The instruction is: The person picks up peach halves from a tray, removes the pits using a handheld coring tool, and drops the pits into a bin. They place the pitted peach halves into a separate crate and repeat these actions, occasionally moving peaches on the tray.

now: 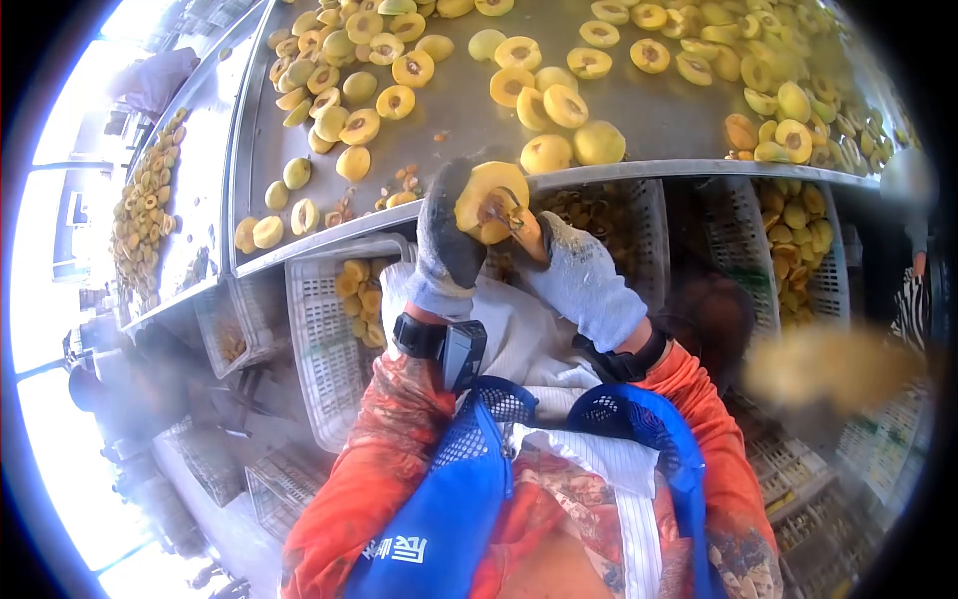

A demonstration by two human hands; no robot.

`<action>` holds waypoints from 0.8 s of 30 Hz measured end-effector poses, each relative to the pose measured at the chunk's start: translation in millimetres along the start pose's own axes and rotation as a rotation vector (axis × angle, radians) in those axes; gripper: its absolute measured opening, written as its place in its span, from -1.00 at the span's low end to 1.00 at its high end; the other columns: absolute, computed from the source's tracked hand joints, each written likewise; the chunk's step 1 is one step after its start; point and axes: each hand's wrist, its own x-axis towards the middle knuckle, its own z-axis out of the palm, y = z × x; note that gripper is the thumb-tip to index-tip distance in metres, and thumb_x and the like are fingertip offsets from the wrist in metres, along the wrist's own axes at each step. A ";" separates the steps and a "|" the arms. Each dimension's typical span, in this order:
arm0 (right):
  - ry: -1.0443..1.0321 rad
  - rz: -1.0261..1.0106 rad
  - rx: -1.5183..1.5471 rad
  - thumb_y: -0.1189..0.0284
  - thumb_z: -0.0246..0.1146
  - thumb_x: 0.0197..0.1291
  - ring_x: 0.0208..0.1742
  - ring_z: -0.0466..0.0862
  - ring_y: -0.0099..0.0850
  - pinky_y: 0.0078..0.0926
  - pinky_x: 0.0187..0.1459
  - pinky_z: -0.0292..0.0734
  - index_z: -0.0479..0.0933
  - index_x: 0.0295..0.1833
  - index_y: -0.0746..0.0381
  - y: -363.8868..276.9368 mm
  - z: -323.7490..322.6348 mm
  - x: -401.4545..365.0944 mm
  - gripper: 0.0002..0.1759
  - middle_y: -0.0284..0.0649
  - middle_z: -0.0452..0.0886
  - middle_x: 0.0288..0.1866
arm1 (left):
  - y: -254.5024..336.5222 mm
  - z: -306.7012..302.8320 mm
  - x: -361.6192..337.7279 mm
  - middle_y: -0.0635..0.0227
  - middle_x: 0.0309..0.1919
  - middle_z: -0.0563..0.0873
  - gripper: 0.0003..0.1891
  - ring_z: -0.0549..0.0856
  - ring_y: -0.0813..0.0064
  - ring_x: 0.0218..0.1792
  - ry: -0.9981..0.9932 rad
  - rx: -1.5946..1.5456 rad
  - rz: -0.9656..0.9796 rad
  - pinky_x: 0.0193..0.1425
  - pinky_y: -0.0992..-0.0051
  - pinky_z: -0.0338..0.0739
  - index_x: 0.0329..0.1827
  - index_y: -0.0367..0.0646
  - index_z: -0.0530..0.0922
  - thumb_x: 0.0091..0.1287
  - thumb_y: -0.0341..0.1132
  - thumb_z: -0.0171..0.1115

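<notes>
Just past the near edge of the metal table [459,140], my left hand [448,245], in a dark-palmed grey glove, is wrapped round the side of a halved yellow fruit [493,198]. The cut face is turned up and shows a brown hollow. My right hand [584,275], in a light grey glove, is closed round a tool with a wooden handle [531,238]. Its thin metal tip lies against the hollow of the fruit. Many halved fruits [565,106] lie on the table beyond my hands.
White crates [324,339] stand under the table edge, some with fruit pieces [795,235]. A second table with fruit [148,205] is at the left. A person [160,80] is at the upper left; another person's gloved hand [908,178] is at the right edge. Blurred spots cover the lower right.
</notes>
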 end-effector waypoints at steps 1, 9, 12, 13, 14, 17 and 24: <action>0.009 -0.064 0.009 0.17 0.29 0.14 -0.20 0.66 0.02 -0.12 -0.12 0.54 0.50 -0.08 0.24 4.1 5.3 -3.9 -0.61 0.06 0.66 -0.26 | -5.9 -1.2 3.8 0.08 0.10 0.57 -0.45 0.62 0.25 0.10 -0.037 0.058 -0.015 0.15 0.31 0.58 0.27 -0.27 0.33 0.22 -0.56 0.32; -0.351 0.392 0.922 0.46 0.24 0.10 -0.70 0.41 -0.54 -0.59 -0.66 0.28 0.46 -0.16 0.22 -3.0 -2.3 -24.0 -0.82 -0.31 0.47 -0.57 | 27.6 23.2 -0.3 0.23 0.03 0.67 -0.55 0.65 0.43 0.00 0.009 0.615 0.376 0.10 0.46 0.56 0.21 -0.29 0.51 0.24 -0.44 0.35; -0.376 0.317 1.026 0.48 0.28 0.05 -0.69 0.40 -0.52 -0.58 -0.65 0.28 0.48 -0.19 0.23 1.5 4.2 -29.1 -0.80 -0.34 0.46 -0.58 | 45.9 52.2 -15.6 0.28 0.00 0.70 -0.60 0.65 0.51 -0.03 0.188 0.209 0.017 0.08 0.51 0.55 0.17 -0.30 0.57 0.27 -0.43 0.36; -0.419 0.320 1.078 0.48 0.28 0.04 -0.69 0.40 -0.53 -0.59 -0.65 0.27 0.49 -0.19 0.24 1.0 3.0 -33.2 -0.80 -0.34 0.45 -0.58 | 57.0 56.2 -17.4 0.21 0.02 0.70 -0.67 0.65 0.46 0.01 0.181 0.147 -0.062 0.14 0.52 0.51 0.14 -0.37 0.57 0.34 -0.45 0.22; -0.459 0.323 1.130 0.48 0.28 0.03 -0.69 0.39 -0.53 -0.59 -0.65 0.26 0.49 -0.20 0.25 0.7 -1.5 -37.9 -0.80 -0.35 0.45 -0.58 | 59.5 57.4 -17.7 0.20 0.01 0.71 -0.68 0.66 0.47 0.00 0.129 0.152 -0.071 0.13 0.53 0.51 0.13 -0.37 0.58 0.35 -0.44 0.21; -0.612 0.384 1.254 0.48 0.29 0.00 -0.67 0.40 -0.55 -0.61 -0.62 0.27 0.52 -0.20 0.28 2.1 -25.6 -48.9 -0.79 -0.35 0.46 -0.57 | 57.7 55.6 -17.5 0.32 -0.11 0.75 -0.70 0.66 0.64 -0.13 -0.017 0.176 -0.082 -0.04 0.60 0.55 0.07 -0.30 0.64 0.31 -0.37 0.34; -0.712 0.321 1.339 0.42 0.33 -0.01 -0.66 0.41 -0.56 -0.64 -0.59 0.26 0.55 -0.20 0.30 11.3 -24.6 -58.6 -0.75 -0.35 0.45 -0.60 | 58.1 64.6 -24.5 0.12 0.03 0.70 -0.67 0.68 0.33 0.02 -0.043 -0.057 -0.253 0.15 0.45 0.54 0.12 -0.43 0.57 0.38 -0.39 0.16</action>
